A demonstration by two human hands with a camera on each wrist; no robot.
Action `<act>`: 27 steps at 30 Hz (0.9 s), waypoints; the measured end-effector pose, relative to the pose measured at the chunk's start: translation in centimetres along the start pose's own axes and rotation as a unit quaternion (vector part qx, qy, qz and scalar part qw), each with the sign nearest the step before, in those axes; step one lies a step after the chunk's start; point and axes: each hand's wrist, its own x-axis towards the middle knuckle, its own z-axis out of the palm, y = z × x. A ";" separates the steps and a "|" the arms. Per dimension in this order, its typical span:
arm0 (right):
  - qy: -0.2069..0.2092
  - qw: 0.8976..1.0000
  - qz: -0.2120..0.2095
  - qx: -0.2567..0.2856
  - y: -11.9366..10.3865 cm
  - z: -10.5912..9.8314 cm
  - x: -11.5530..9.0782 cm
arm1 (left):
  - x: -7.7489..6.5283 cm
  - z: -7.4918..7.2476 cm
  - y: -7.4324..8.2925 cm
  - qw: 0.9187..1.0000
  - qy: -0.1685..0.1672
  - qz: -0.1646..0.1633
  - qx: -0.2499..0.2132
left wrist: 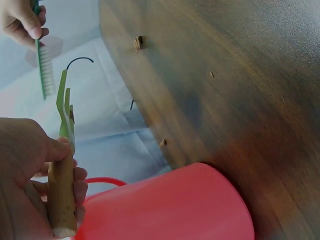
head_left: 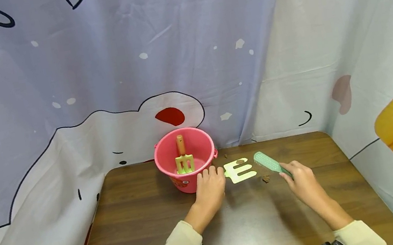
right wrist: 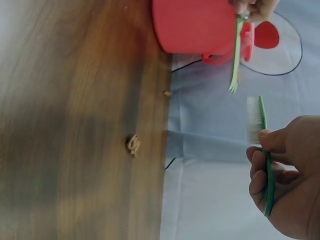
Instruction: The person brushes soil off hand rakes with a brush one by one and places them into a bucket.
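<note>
My left hand (head_left: 211, 187) grips the wooden handle (left wrist: 61, 197) of a light green hand fork (head_left: 239, 170), held above the table with its tines pointing right. A small brown bit (head_left: 241, 161) shows against one tine. In my right hand (head_left: 301, 181) is a green brush (head_left: 266, 160) with pale bristles (right wrist: 253, 120), held by its handle just right of the fork. The brush and fork are apart. Beside my left hand stands a pink bucket (head_left: 162, 163); a second hand fork (head_left: 185, 164) with a wooden handle leans inside it.
Brown crumbs lie on the wooden table (head_left: 141, 233), the biggest clump (right wrist: 133, 145) below the brush and a smaller crumb (left wrist: 163, 142) near the bucket. A printed curtain (head_left: 207, 50) hangs right behind the table's back edge and along its sides.
</note>
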 end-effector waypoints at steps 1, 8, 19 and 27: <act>0.002 1.000 -0.002 0.004 -0.1 0.0 0.0 | 0.0 0.1 0.0 1.000 0.000 0.001 -0.001; -0.007 1.000 -0.013 0.019 -1.8 0.6 -0.1 | 0.2 0.3 0.3 1.000 0.004 0.004 -0.009; -0.047 0.998 -0.031 0.037 -4.6 2.7 -0.4 | 0.3 0.5 0.9 1.000 0.021 0.000 -0.004; -0.048 0.998 -0.027 0.043 -4.7 3.2 -0.3 | 0.4 0.4 1.2 1.000 0.015 -0.001 -0.005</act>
